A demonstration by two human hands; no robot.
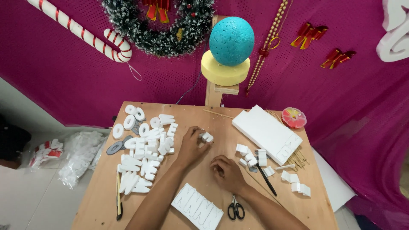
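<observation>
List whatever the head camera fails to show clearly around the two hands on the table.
- Head view: the left hand grips a small white foam piece; its shape is too small to tell.
- Whatever the right hand holds is hidden by its curled fingers.
- The foam sheet with cut letters is cut off by the bottom edge.

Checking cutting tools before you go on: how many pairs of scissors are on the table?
1. The scissors lie at the near table edge, between the foam slab with traced letters and the right forearm. Another pair could be hidden under the foam pieces.
</observation>
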